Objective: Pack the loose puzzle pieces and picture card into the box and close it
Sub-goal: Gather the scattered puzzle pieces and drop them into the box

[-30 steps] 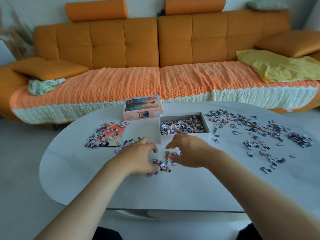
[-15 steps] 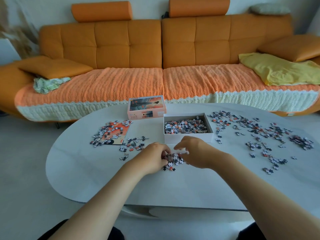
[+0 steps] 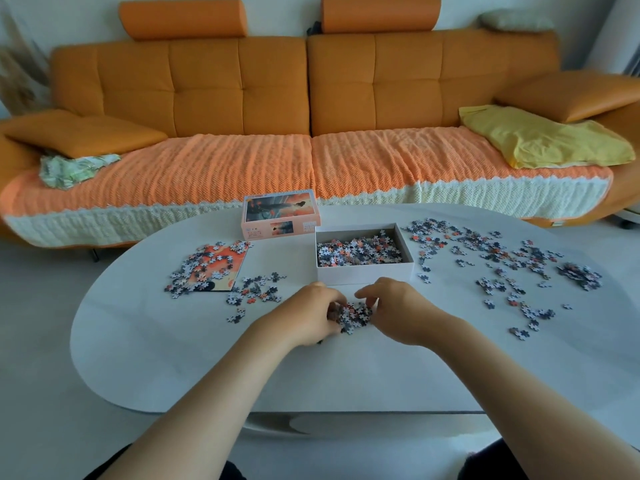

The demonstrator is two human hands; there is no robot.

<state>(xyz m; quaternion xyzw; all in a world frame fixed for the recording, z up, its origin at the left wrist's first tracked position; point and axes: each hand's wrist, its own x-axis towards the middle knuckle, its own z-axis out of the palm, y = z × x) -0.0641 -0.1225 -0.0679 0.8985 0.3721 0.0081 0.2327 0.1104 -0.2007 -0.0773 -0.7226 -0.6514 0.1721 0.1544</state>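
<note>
Both hands are down on the white worktop, facing each other across a small heap of puzzle pieces. The left hand has its fingers curled in round the heap's left side, and the right hand mirrors it, fingers bent and fingertips on the heap's right side, so the pieces are cupped between the two. Whether the heap is lifted clear of the worktop I cannot tell. Just beyond the fingertips stands the open box, its near wall close to both hands, with a layer of boxed pieces inside. Beyond the left hand and past the box's far left corner sits the box lid, printed side up. Out to the left of the left hand lies the picture card, flat on the worktop with pieces strewn over it and spilling off its near corner; a looser trail of left-side pieces runs from there towards the left hand. To the right of the right hand, well apart from it, a wide scatter of right-side pieces spreads across the worktop, ending in a denser clump at the far right. Beyond the worktop stands an orange sofa.
</note>
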